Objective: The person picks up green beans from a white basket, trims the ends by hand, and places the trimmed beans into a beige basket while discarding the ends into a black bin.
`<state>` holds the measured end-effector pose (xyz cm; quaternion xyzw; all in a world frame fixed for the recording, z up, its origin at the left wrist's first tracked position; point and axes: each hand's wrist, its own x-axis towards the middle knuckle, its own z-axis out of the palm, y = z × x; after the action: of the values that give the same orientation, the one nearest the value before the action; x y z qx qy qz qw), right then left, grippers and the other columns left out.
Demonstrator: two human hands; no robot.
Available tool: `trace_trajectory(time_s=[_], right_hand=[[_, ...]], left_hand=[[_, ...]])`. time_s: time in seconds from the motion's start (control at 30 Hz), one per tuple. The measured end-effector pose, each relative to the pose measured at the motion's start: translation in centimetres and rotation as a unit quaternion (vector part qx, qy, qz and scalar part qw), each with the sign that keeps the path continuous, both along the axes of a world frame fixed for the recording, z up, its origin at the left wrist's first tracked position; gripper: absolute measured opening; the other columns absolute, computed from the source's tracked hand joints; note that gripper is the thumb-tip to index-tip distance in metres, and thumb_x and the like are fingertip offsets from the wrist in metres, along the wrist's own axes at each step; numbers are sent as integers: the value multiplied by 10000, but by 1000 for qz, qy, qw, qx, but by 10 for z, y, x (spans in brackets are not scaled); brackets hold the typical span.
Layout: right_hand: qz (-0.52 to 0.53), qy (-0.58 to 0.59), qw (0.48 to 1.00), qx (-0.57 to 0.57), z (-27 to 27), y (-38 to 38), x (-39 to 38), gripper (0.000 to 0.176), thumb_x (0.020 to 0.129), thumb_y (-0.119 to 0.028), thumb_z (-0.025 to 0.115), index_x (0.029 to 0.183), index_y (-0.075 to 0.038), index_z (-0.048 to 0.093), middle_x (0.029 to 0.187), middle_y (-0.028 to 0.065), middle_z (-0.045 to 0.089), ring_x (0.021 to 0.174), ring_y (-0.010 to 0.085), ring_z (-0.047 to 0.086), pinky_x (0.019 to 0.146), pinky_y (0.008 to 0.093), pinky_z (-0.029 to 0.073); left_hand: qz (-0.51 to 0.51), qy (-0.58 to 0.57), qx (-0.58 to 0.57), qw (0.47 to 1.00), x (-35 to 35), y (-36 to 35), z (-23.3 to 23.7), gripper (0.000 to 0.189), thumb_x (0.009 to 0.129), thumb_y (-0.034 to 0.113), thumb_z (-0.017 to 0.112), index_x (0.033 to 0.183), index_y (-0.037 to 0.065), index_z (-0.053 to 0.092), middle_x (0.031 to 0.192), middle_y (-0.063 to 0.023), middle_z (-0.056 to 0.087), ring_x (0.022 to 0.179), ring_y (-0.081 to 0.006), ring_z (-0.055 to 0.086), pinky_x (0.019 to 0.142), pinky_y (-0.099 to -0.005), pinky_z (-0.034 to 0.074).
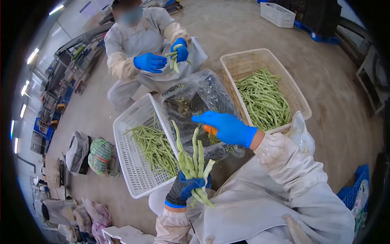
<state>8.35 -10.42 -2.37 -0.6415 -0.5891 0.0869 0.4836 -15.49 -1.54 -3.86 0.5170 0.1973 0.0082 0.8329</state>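
Observation:
My left hand (185,188), in a dark glove with blue palm, grips a bunch of green beans (194,160) that stand upright out of the fist. My right hand (227,127), in a blue glove, is closed on a small orange-handled tool (210,130) just above the tips of those beans. Below both hands lies a plastic-lined bin of bean scraps (195,101).
A white basket (130,162) with beans lies at my left, and a cream basket (243,65) of beans at my right. A co-worker crouches opposite, blue-gloved hands (151,62) holding beans. Bags (89,156) sit on the floor at left; a blue crate (357,189) at right.

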Motion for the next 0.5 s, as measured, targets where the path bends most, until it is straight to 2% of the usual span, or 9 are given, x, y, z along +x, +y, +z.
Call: trace_trajectory(time_s=[0.07,0.1,0.17,0.3,0.37,0.4,0.47,0.5], right_hand=[[51,-67,996,-27,-2,6,2,264,868,-103,541,1129,-112,578,995,145,580,875,353,581,730,410,484],[51,-67,996,-26,-2,7,2,264,868,-103,541,1129,-112,578,995,145,580,875,353,581,730,410,484],[61,-103,993,-7,-1,8,2,173,852,-91,547,1015,-73,601,891,133,576,808,340,576,686,403,476],[55,-147,987,-32,-4,6,-1,166,834,-73,548,991,-57,599,870,136,579,789,333,574,668,396,470],[-23,-19,999,35,-15,6,-10,158,819,-62,553,970,-61,600,870,142,584,785,321,579,670,380,470],[-20,-18,999,35,-24,9,-8,158,819,-62,553,970,-61,600,870,142,584,785,321,579,670,380,470],[-136,106,980,96,-44,10,4,130,853,-69,581,977,-46,612,861,132,607,749,307,585,680,360,479],[-133,106,981,95,-48,6,19,130,853,-69,581,977,-46,612,861,132,607,749,307,585,680,360,479]], left_hand=[[-3,-5,15,1000,0,-1,-1,437,671,98,666,1069,-13,522,822,-124,588,732,-236,592,664,-351,506],[-4,-10,27,1000,0,-1,-1,460,659,143,679,1055,-21,513,798,-141,574,719,-252,584,647,-363,498],[2,-8,20,1000,-2,-2,-1,460,660,146,677,1056,-24,514,801,-139,574,724,-251,584,652,-363,499],[2,-5,13,1000,-3,-1,-3,446,668,149,666,1049,-31,523,800,-136,572,725,-249,582,661,-364,501],[8,-5,3,1000,-1,-4,-3,429,680,120,657,1062,-21,524,812,-121,578,735,-238,592,664,-348,505],[15,-5,-6,1000,-1,-4,-2,415,692,91,649,1075,-12,525,823,-107,583,745,-228,603,666,-332,509],[14,-8,-3,1000,0,-4,2,415,695,89,652,1076,-11,523,827,-108,584,745,-230,605,663,-334,513],[9,-12,0,1000,0,-4,2,414,698,87,655,1078,-11,521,831,-110,585,745,-232,608,660,-336,516]])
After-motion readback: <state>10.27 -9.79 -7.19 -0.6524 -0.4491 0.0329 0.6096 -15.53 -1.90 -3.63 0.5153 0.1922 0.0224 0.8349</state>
